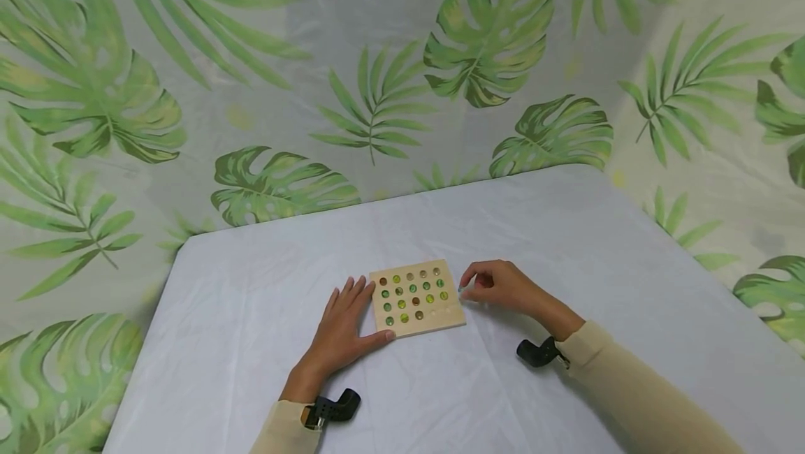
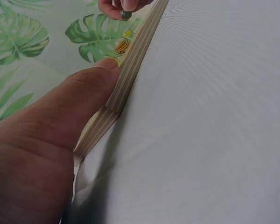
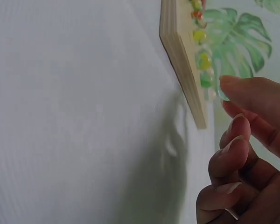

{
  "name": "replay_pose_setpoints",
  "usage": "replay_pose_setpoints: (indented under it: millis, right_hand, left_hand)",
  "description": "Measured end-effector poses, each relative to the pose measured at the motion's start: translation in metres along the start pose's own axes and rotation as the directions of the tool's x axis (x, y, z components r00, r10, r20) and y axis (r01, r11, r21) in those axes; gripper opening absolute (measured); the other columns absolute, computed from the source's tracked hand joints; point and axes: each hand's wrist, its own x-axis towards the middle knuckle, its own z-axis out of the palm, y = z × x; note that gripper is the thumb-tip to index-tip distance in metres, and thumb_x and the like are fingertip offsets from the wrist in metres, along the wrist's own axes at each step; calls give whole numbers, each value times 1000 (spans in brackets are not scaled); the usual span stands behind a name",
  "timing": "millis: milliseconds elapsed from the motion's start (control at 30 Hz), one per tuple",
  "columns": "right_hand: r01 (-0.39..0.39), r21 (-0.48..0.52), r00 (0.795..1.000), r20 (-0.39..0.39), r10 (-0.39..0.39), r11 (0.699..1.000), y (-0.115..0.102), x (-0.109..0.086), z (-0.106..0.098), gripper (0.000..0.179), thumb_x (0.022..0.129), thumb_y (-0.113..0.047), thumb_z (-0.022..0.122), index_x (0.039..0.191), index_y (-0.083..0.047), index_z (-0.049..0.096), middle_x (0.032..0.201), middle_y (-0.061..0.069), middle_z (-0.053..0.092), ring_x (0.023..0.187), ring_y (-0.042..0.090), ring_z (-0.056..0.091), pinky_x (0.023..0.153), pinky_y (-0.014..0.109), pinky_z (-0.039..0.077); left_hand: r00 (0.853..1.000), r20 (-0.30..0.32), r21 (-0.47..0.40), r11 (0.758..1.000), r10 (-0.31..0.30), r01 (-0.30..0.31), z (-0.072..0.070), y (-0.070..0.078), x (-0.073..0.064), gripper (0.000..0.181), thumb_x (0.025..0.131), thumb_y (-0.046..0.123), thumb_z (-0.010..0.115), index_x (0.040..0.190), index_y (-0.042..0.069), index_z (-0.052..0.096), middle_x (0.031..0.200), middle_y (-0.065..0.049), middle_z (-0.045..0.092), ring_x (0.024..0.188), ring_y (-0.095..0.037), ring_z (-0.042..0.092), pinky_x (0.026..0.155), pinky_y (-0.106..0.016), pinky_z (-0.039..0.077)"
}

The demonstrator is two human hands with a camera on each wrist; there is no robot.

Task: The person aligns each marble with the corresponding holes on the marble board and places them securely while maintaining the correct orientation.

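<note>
A pale wooden board (image 1: 454, 320) lies on the white cloth, with rows of glass marbles (image 1: 412, 288) in green, yellow, brown and clear seated in its hollows. Toward the front right corner its surface is bare. My left hand (image 1: 342, 325) rests at the board's left side, fingers spread along the edge and thumb (image 2: 95, 77) pressing the front edge. Just off the right edge, my right hand (image 1: 503, 286) pinches a small greenish glass marble (image 2: 126, 15) between thumb and forefinger, mostly covered by the fingertips. The other right fingers are curled in, as the right wrist view shows.
White cloth (image 1: 264, 279) covers the table around the board. Behind it hangs a leaf-patterned curtain (image 1: 390, 21), meeting the table's back edge. Each wrist wears a black camera, one at the left cuff (image 1: 339, 406) and one at the right (image 1: 537, 353).
</note>
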Motion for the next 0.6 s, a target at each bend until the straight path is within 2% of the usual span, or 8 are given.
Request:
replay_pose_setpoints:
  millis: [267, 600]
  right_hand:
    - [71, 29, 997, 24, -72, 997, -13, 4, 14, 13, 83, -19, 77, 93, -14, 70, 66, -5, 53, 60, 8, 47, 52, 20, 39]
    - [80, 46, 994, 72, -83, 996, -23, 8, 28, 12, 83, -21, 76, 93, -16, 70, 65, -6, 54, 58, 8, 47, 51, 19, 38]
  left_hand:
    - [1000, -1, 6, 1000, 7, -7, 0, 0, -1, 97, 78, 67, 64, 152, 13, 32, 158, -7, 24, 148, -25, 12, 119, -44, 5]
    - [1000, 7, 17, 1000, 4, -4, 1, -2, 0, 98, 78, 69, 63, 152, 14, 31, 159, -6, 24, 148, -24, 12, 119, -44, 5]
